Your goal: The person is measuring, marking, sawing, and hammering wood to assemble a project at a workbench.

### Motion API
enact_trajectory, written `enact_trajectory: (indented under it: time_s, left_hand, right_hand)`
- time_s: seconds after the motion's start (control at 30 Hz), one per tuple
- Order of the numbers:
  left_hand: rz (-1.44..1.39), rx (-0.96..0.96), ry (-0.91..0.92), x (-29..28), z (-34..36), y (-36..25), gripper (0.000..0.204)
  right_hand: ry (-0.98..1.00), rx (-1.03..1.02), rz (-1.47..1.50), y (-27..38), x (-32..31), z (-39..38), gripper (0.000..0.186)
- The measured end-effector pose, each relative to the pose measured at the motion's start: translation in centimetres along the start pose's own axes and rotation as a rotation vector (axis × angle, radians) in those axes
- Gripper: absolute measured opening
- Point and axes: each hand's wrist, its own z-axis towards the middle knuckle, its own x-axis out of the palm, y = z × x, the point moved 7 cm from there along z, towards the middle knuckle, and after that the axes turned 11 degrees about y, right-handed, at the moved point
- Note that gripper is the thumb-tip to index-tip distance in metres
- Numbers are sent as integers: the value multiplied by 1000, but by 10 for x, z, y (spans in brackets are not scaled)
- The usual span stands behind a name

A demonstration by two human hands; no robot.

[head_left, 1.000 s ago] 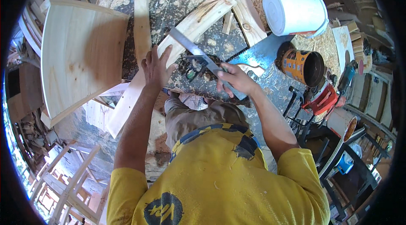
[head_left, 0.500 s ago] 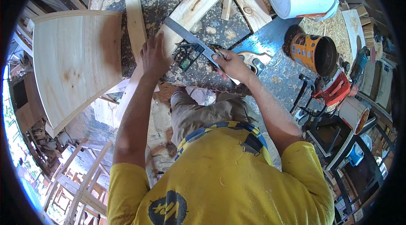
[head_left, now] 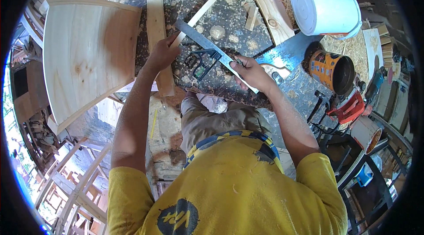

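My left hand (head_left: 164,54) is closed around the near end of a pale wooden board (head_left: 207,8), which stands turned on its narrow edge and runs away to the upper right. My right hand (head_left: 249,73) grips the lower end of the steel blade of a combination square (head_left: 198,38). A short dark stick, perhaps a pencil, pokes out between those fingers. The blade's far end crosses the board close to my left hand, and the square's black head hangs on the near side. Right of my right hand lies a handsaw (head_left: 289,51) with a pale handle.
A large curved wooden panel (head_left: 90,42) stands at the left beside a flat strip (head_left: 155,18). Another board (head_left: 271,11), small offcuts (head_left: 251,17), a white bucket (head_left: 327,9) and an orange can (head_left: 331,71) occupy the sawdust-covered bench's right half. A red-handled tool (head_left: 349,106) lies farther right.
The board has been turned from its broad face onto its narrow edge, with my left hand now gripping its end. My right hand and the square shifted slightly right and nearer.
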Motion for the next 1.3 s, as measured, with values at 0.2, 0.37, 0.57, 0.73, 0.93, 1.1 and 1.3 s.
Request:
enact_trajectory:
  time_s: [0.2,0.37,0.57,0.73,0.93,1.1,1.3]
  left_hand:
    - [83,147,-148,22,-7,-12,75]
    - [422,36,-365,48,-12,-22,88]
    - [242,211,-384,44,-1,-10,83]
    - [309,239,-361,57,18,-27,97]
    - [496,18,-311,65,22,-37,118]
    - [294,59,-434,51,18,-25,113]
    - [522,-53,-287,51,-5,-21,101]
  right_hand:
    - [-4,23,-22,15,-12,12,30]
    - [-19,78,-111,10,-30,25,31]
    - [-112,69,-230,4,-54,48,39]
    - [-216,0,-361,13,-69,63,37]
    - [-323,-57,-513,16,-75,62,41]
    - [-331,-57,-554,13,-75,51,36]
    - [-331,-44,-357,18,-79,17,31]
